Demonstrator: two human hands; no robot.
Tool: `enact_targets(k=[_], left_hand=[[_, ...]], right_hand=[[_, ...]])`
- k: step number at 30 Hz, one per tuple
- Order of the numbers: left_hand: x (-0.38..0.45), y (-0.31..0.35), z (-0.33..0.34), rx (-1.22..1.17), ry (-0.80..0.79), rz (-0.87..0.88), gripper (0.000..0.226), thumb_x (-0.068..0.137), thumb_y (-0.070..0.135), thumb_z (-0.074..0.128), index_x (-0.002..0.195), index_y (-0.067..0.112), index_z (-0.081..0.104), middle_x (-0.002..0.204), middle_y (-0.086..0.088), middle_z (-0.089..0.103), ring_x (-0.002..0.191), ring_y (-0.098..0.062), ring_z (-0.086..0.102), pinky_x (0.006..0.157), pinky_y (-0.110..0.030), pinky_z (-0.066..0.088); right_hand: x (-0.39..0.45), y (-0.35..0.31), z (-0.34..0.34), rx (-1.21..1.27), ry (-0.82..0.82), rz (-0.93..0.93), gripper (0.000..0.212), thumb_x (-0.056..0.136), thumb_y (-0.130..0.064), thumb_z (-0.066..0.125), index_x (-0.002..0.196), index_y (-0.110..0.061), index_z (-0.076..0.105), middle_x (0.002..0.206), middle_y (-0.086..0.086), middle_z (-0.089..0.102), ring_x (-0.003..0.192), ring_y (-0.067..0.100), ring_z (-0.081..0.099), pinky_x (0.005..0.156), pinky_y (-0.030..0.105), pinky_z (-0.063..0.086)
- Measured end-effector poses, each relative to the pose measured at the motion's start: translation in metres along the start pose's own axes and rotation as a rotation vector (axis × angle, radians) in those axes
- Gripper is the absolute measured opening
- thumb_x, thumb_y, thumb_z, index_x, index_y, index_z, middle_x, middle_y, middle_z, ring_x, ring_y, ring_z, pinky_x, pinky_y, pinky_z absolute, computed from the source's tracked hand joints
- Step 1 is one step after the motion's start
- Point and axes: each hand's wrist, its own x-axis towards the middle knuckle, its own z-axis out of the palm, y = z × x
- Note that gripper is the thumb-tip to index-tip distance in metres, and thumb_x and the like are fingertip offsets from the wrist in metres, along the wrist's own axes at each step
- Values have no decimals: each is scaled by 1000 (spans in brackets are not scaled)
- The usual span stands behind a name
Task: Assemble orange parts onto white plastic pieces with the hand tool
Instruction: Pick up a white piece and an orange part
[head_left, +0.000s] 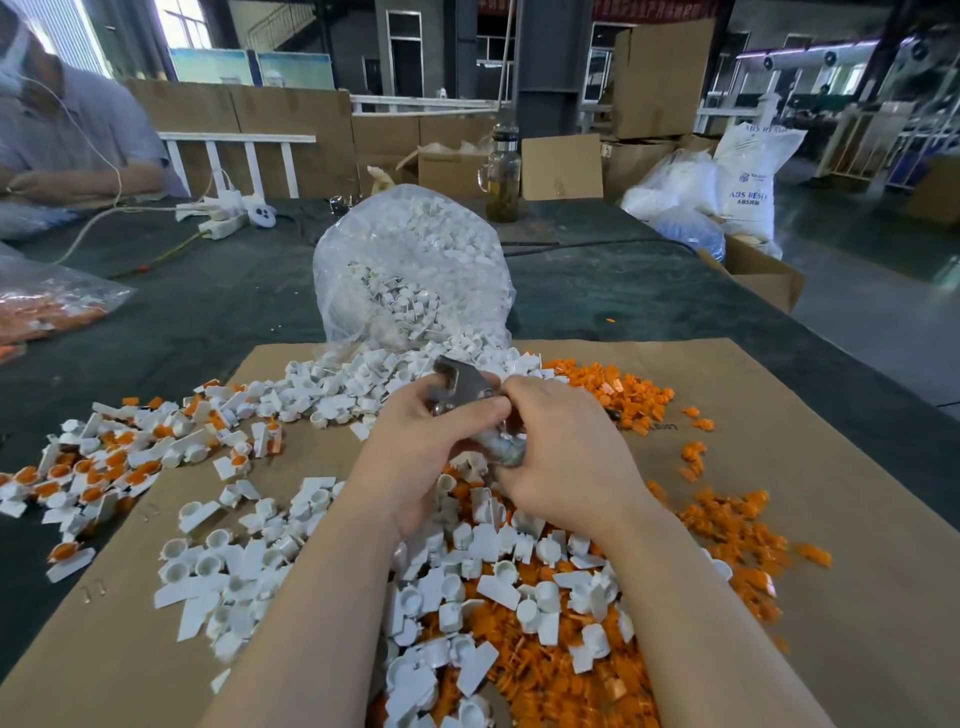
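Head view: both hands meet over the cardboard (753, 395). The left hand (415, 457) grips the metal tool (460, 384), its head pointing up and away. The right hand (561, 457) curls around the tool's lower end. Whether a part sits in the tool cannot be told. Loose white pieces (519, 571) and orange parts (613, 395) lie directly beneath and just right, nearer the right hand.

The surface (597, 291) carries a dark green cover. Directly on it lie a brown cardboard sheet (810, 467), a clear bag of white pieces (415, 265), a bag of orange parts (47, 312) at left, a white power strip (223, 223) and a glass jar (503, 179) — far side.
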Motion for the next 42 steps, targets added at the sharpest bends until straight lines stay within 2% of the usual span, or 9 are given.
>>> enact_targets(k=[4,8,11,14,19,28,34,38,42], left_hand=[[1,2,-6,-82,86,-4,13,59,15,84,70,20,78,74,-7,73,65,-18,71,58,-25,56],[2,6,-6,-14,141,33,25,55,30,89,77,23,79,81,-1,76,71,-14,70,66,-27,57],[3,5,-8,417,159,111,41,59,60,83,88,33,72,88,18,74,79,0,68,72,-17,50],[5,4,-15,832,98,108,36,71,62,75,96,38,62,100,16,66,90,0,61,69,-17,44],[6,1,-25,1279,-54,-147,48,67,66,76,103,42,56,110,7,44,106,-18,50,101,-46,45],[8,-12,-16,1304,33,-13,55,74,46,82,121,32,57,121,3,38,96,-14,49,82,-25,43],[8,-9,-19,1396,80,-80,64,71,66,74,122,37,51,126,-3,43,116,-23,48,98,-38,46],[7,-7,-20,1445,-15,-180,76,66,74,71,127,38,43,117,1,41,112,-25,52,98,-42,46],[8,-10,-15,1310,-41,-85,63,74,53,78,126,36,48,116,3,49,95,-14,52,76,-27,44]], right_hand=[[-1,5,3,-130,-59,43,61,70,-40,63,127,-30,44,121,-9,52,116,15,42,106,34,24],[0,4,3,-105,-21,77,54,82,-32,61,133,-24,45,128,-2,55,123,20,42,113,38,23],[-1,6,2,-32,14,153,37,86,-24,56,122,-24,52,109,-3,62,100,19,53,85,36,47],[-2,15,3,15,60,280,11,90,-24,51,101,-27,55,78,-10,58,68,10,53,52,29,40],[1,29,5,12,24,480,11,95,-35,53,91,-25,55,80,-9,57,70,11,54,54,29,44],[1,43,-3,1,-144,688,13,86,-30,61,81,-18,57,73,0,58,64,15,56,48,25,37],[-2,43,-13,104,-353,671,20,77,-28,74,89,-14,66,86,8,68,72,19,64,64,34,55],[-2,40,-6,-5,-409,621,21,77,-30,74,91,-15,67,87,5,68,67,14,59,52,25,46],[0,36,6,-61,-323,577,12,81,-28,70,79,-18,64,68,-2,60,56,12,56,45,23,41]])
